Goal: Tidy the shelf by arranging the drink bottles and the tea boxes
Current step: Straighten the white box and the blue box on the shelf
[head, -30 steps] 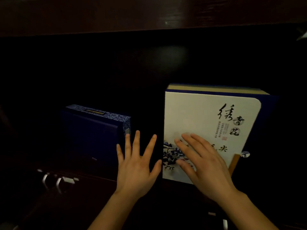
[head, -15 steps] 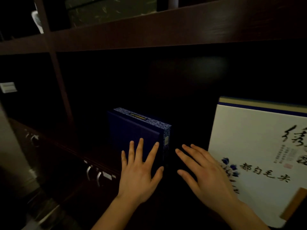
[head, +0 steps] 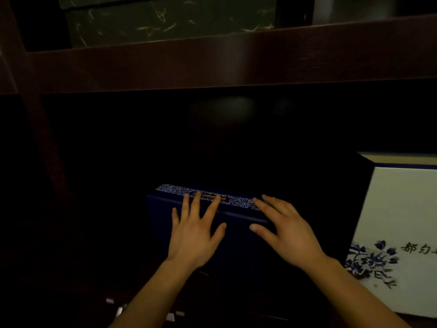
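A dark blue tea box (head: 165, 209) with a blue-and-white patterned top edge stands upright in a dim shelf compartment. My left hand (head: 195, 230) lies flat against its front face, fingers spread and reaching the top edge. My right hand (head: 287, 229) rests with straight fingers on the box's right part, fingertips at the top right corner. At the right edge stands a large white tea box (head: 402, 209) with blue flowers and black calligraphy, apart from both hands.
A dark wooden shelf board (head: 212, 60) crosses the view above the compartment, with an upright post (head: 30, 95) at the left. A dark green speckled box (head: 170, 17) sits on the upper shelf. Small metal drawer handles (head: 120, 310) glint below the shelf.
My right hand left the white box and moved left onto the dark blue box. My left hand now lies on its front. The view swung left, pushing the white box to the right edge.
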